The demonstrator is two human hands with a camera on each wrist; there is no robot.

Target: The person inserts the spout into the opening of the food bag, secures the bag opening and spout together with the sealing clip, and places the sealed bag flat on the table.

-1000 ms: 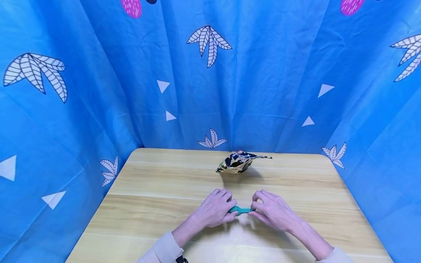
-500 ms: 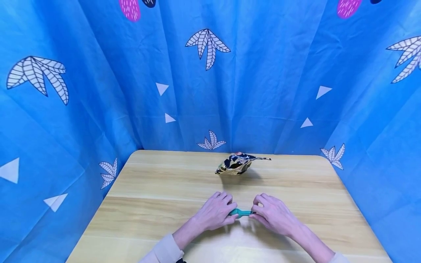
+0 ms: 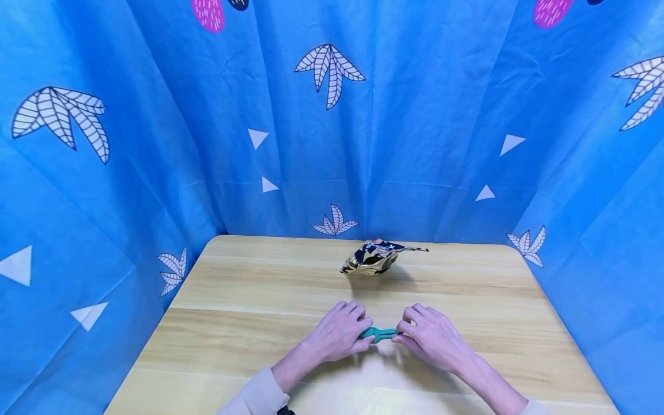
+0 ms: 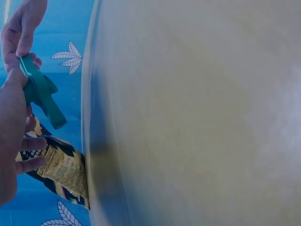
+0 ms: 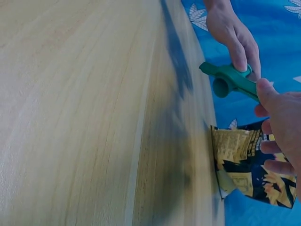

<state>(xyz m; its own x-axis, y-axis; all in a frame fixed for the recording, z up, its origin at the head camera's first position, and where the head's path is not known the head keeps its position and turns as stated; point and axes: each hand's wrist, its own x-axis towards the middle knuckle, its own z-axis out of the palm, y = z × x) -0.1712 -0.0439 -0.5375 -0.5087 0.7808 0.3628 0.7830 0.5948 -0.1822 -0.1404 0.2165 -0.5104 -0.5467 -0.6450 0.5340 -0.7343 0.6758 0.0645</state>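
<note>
A green plastic clip [image 3: 377, 334] is held level above the table between both hands. My left hand [image 3: 337, 333] holds its left end with thumb and fingers; my right hand [image 3: 432, 336] pinches the tips of its slim arms. Up close in the right wrist view, the clip [image 5: 231, 80] shows a round hollow part at its middle and a flat, wider end. In the left wrist view the left thumb presses against the clip [image 4: 44, 94], and the other fingers are partly hidden.
Behind the hands, a black-and-gold patterned snack bag [image 3: 370, 258] stands on the wooden table [image 3: 249, 346], its top leaning right. A blue curtain [image 3: 404, 115] with leaf prints encloses the table's back and sides.
The clip has turned slightly in the fingers, and a gap between its arms shows more clearly. Both hands stay almost in place; the bag has not moved.
</note>
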